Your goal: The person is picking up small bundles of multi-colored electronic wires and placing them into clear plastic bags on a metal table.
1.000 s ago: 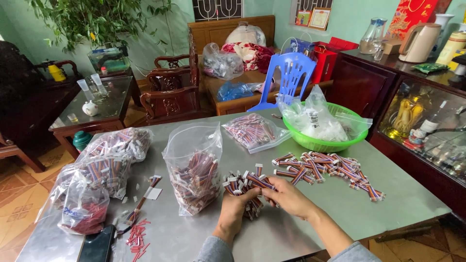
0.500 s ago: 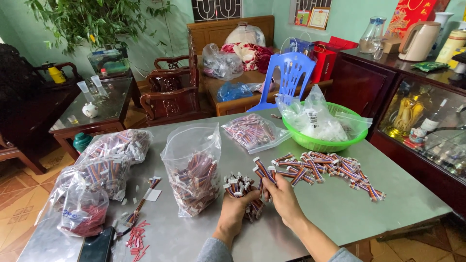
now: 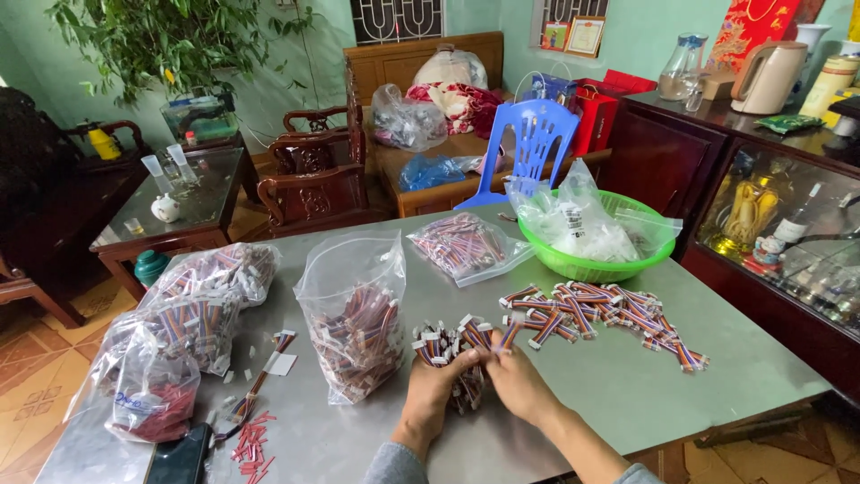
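On the steel table [image 3: 681, 376], the left hand [image 3: 436, 391] and right hand [image 3: 518, 384] each grip shut on the wire bundle [image 3: 452, 345], beside an open plastic bag [image 3: 354, 318].

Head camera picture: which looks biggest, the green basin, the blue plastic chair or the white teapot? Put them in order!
1. green basin
2. blue plastic chair, though it stands farther away, so it is likely bigger in real life
3. white teapot, clearly smallest
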